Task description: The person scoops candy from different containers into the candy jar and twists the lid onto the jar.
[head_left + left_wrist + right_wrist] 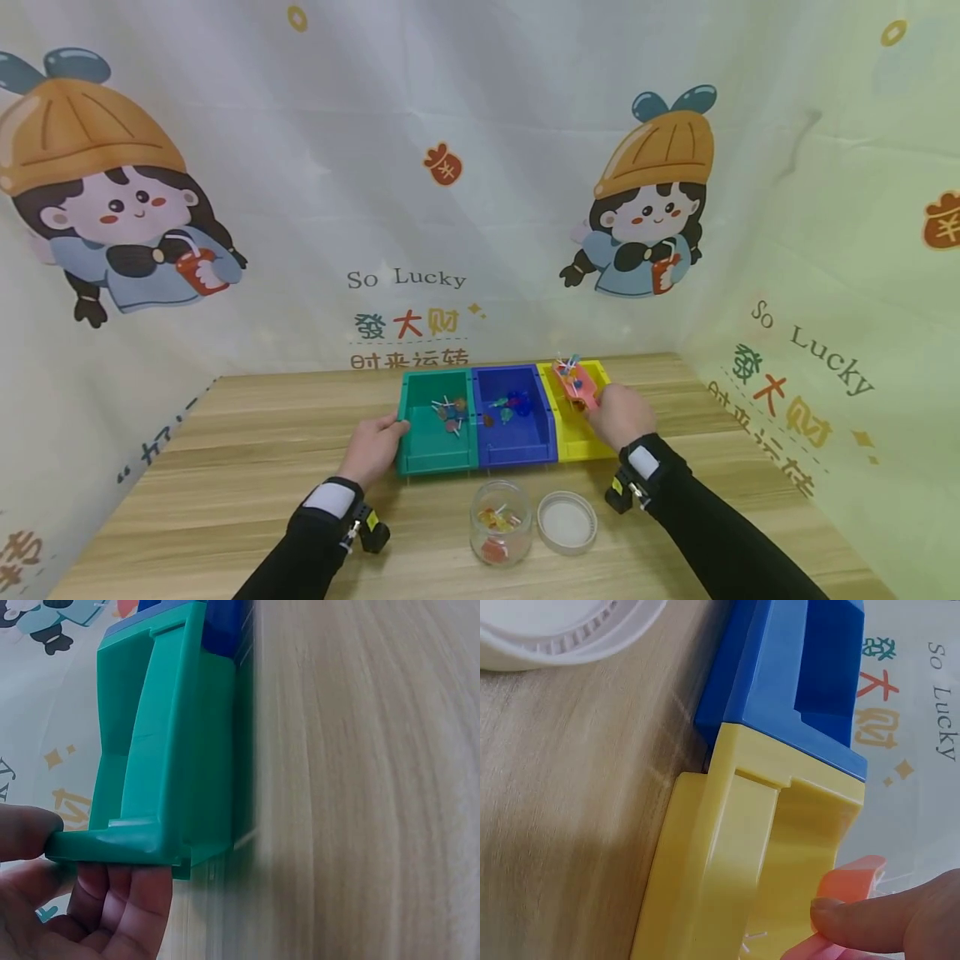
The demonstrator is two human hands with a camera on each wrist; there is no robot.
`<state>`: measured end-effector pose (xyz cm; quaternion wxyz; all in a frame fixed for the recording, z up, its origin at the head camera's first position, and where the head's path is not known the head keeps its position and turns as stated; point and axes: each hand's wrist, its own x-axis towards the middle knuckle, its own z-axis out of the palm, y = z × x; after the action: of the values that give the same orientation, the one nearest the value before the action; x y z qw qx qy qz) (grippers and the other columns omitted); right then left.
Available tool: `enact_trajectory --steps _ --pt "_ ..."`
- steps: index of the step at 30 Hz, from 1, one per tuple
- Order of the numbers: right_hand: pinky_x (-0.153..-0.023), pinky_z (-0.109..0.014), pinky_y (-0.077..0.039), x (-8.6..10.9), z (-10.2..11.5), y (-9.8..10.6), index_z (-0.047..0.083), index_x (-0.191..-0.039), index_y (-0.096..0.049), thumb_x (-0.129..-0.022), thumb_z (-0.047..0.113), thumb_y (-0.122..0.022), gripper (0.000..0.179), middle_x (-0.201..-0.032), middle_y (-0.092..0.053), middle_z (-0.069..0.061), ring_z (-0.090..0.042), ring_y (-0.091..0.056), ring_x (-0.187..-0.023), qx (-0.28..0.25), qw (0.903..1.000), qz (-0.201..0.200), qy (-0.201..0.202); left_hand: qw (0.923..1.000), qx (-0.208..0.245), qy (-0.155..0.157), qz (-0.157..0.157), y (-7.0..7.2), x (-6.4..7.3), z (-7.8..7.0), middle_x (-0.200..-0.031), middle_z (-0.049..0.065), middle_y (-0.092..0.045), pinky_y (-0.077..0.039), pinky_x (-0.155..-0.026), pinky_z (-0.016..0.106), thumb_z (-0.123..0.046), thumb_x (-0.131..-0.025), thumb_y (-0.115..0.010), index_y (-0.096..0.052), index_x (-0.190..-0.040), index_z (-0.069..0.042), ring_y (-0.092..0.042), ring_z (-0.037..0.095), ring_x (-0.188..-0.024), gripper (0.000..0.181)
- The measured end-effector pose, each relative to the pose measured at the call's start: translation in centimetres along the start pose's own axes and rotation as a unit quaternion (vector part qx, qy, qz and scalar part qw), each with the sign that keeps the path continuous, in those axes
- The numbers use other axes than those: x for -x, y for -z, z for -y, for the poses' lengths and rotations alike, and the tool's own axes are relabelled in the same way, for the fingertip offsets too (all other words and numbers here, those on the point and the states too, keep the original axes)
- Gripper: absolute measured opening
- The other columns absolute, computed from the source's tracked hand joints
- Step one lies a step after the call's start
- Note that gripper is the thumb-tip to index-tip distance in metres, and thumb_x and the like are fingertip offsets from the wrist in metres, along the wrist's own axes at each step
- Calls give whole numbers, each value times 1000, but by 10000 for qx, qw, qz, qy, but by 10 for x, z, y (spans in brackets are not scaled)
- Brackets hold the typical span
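Note:
My left hand (372,448) grips the left side wall of the green bin (142,750), thumb over the rim and fingers beneath it. Lollipops (452,408) with white sticks lie inside that bin. In the middle, the blue bin (517,450) holds several small coloured pieces (513,404). My right hand (624,417) holds a pink scoop (576,385) over the yellow bin (581,433). Small lollipops (572,368) are heaped on the scoop. White sticks show inside the yellow bin in the right wrist view.
In front of the bins stands a glass jar (501,525) with yellow and red pieces in its bottom. Beside it a white lid (567,522) lies on the wooden table (240,492). A printed cloth (510,208) hangs behind and at the sides.

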<state>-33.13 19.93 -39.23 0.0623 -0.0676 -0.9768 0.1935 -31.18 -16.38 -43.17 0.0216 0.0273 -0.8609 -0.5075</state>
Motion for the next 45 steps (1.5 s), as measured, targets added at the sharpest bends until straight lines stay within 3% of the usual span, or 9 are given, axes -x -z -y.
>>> enact_trajectory --steps 9,12,15,21,29,39,45 --pt "-58 -28 -37 9 -6 5 -1 -94 -76 -101 24 -78 26 -72 -60 -7 -23 -57 -66 -151 9998 -47 113 9996 137 221 48 1 -1 6 -164 30 -50 -62 -102 48 -29 -114 -51 -46 -164 0 -61 42 -141 58" --pt "-58 -28 -39 11 -7 7 -3 -101 -77 -101 24 -78 27 -76 -63 -8 -23 -58 -67 -164 9998 -47 96 9998 29 190 21 3 0 7 -155 32 -59 -62 -93 44 -33 -114 -54 -46 -164 1 -66 39 -126 61" --pt "-58 -28 -40 12 -8 10 -4 -107 -78 -101 25 -79 30 -80 -66 -9 -24 -59 -69 -190 9997 -62 104 9997 -141 194 -14 6 1 7 -141 29 -64 -58 -89 40 -42 -113 -57 -47 -162 4 -64 35 -116 68" --pt "-60 -29 -41 14 -13 15 -5 -114 -78 -102 27 -79 35 -87 -71 -11 -25 -61 -73 -226 9996 -90 139 9996 -46 192 -177 13 4 2 -134 23 -61 -53 -87 36 -51 -109 -61 -42 -164 3 -60 33 -113 79" --pt "-61 -30 -43 19 -17 21 -7 -123 -75 -103 26 -77 40 -94 -74 -15 -26 -62 -76 -317 9994 -35 151 9982 390 -68 -445 16 13 -7 -133 22 -58 -51 -80 28 -45 -109 -66 -33 -169 -1 -62 28 -107 81" --pt "-59 -29 -43 26 -26 25 -5 -119 -76 -103 23 -78 33 -88 -71 -12 -24 -60 -73 -349 9986 -130 368 9965 661 -464 -207 12 31 -13 -130 17 -62 -56 -77 24 -39 -109 -69 -41 -166 -4 -64 21 -102 72" --pt "-59 -29 -45 32 -29 29 -5 -116 -76 -102 20 -78 29 -90 -72 -14 -24 -60 -71 -422 9976 -189 515 9951 711 -681 -32 10 43 -18 -133 20 -63 -60 -76 28 -37 -108 -71 -43 -164 -1 -68 26 -103 72"
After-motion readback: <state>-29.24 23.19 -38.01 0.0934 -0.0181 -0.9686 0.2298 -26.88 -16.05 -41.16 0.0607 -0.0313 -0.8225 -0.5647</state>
